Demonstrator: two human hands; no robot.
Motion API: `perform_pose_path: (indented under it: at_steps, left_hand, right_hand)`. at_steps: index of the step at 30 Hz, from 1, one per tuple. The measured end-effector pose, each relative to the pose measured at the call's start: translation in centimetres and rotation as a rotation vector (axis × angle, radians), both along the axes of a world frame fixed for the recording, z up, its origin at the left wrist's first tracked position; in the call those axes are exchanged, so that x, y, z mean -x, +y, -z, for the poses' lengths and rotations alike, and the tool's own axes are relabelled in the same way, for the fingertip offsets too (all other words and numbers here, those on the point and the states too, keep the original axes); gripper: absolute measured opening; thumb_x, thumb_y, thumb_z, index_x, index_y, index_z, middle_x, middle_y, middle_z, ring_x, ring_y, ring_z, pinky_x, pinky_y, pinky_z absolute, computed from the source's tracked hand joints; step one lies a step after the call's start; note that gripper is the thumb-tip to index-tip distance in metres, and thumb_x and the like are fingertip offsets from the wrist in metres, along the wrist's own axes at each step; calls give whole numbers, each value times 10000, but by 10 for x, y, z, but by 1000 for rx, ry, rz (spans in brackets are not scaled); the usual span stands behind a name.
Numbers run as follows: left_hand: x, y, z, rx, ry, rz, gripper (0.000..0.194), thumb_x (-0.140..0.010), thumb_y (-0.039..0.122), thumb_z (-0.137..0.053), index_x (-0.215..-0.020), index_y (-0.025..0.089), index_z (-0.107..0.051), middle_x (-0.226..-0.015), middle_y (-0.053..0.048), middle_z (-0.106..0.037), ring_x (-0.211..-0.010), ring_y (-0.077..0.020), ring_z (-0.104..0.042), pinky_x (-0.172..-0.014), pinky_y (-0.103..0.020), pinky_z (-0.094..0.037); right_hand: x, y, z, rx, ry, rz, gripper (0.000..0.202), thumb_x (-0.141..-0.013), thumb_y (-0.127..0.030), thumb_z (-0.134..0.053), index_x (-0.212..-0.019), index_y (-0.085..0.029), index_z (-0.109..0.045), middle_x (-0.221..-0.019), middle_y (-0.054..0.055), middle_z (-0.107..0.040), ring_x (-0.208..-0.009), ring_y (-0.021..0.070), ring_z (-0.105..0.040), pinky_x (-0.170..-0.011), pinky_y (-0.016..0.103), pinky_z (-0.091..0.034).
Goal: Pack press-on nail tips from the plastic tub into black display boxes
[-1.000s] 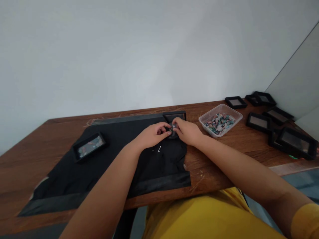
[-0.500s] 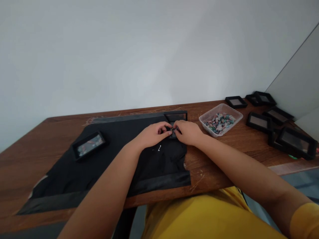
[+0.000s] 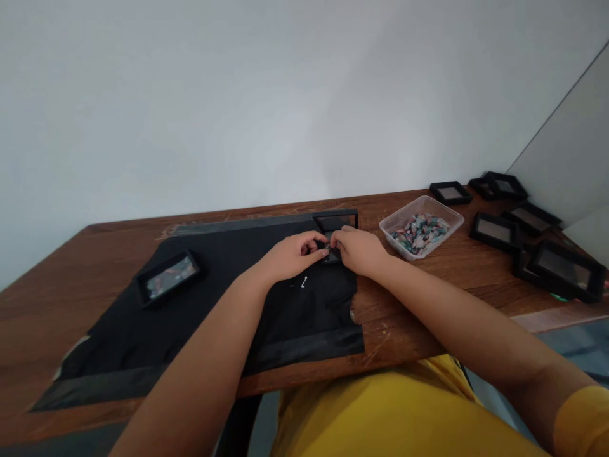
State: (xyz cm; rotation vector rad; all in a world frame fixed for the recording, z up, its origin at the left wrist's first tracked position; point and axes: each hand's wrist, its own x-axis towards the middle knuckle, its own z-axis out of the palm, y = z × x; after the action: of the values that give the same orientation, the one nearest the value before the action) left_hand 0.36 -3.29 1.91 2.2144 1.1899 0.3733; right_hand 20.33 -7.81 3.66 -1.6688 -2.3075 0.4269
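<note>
A small black box with a clear-windowed lid (image 3: pixel 335 221) raised at its back lies on the black cloth (image 3: pixel 228 260). Over its lower part are both hands, fingertips meeting inside the box. My left hand (image 3: pixel 294 255) is closed, thumb and index finger pinching toward a tiny item too small to name. Fingers bent, my right hand (image 3: pixel 360 251) is closed at the same spot from the right; what it grips is hidden. Just below them on the cloth lies a small white scrap (image 3: pixel 304 282). Farther left is another black windowed box (image 3: pixel 169 278), shut, with pale and pinkish pieces showing inside.
A clear plastic tub (image 3: pixel 394 220) of small multicoloured pieces (image 3: pixel 421 233) stands right of my hands on the wooden table (image 3: pixel 404 311). Several black windowed boxes (image 3: pixel 495 230) lie at the far right, some stacked. A wall runs behind the table.
My right hand's fingers have shifted slightly up and to the right, showing a little more of the box's inside. My left hand stays nearly in place.
</note>
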Motion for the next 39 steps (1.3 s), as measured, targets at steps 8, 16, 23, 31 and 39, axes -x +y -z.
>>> perform_pose_path:
  at_steps: [8,16,23,31,39]
  left_hand:
    - [0,0,-1,7,-1,-15,424,-864,552,-574,-1116,231,-688,-736,10,-619,-615,-164,-520,-579,-291,-359]
    - [-1,-1,1,-16,-2,-15,406,-866,545,-577,-1104,233,-680,-733,11,-612,-618,-169,-524,-598,-297,-365]
    - [-1,1,1,-41,7,-42,412,-867,529,-552,-1116,219,-658,-754,9,-616,-617,-168,-525,-603,-299,-381]
    - [-6,6,4,-79,3,-91,442,-866,519,-535,-1148,211,-681,-722,9,-609,-605,-171,-515,-592,-298,-361]
    - [-6,10,6,-84,-9,-90,470,-878,522,-535,-1184,208,-705,-696,17,-600,-580,-160,-497,-566,-286,-332]
  right_hand:
    - [2,-2,-2,-20,101,78,273,-943,-90,-484,-1098,-222,-666,-1164,61,-702,-1028,222,-661,-787,301,-467]
    - [2,-2,-6,-3,176,175,316,-896,-91,-518,-1169,-209,-626,-1130,60,-742,-1015,241,-682,-820,330,-506]
    - [2,-2,-4,14,175,177,414,-855,-21,-526,-1214,-212,-600,-1139,58,-746,-1019,244,-693,-815,329,-511]
    - [4,-4,-4,-3,146,154,357,-863,-106,-577,-1208,-193,-592,-1153,79,-740,-1043,265,-695,-857,355,-521]
    - [4,-6,-3,-36,115,122,300,-865,-166,-621,-1162,-212,-618,-1198,73,-737,-1078,273,-690,-856,361,-524]
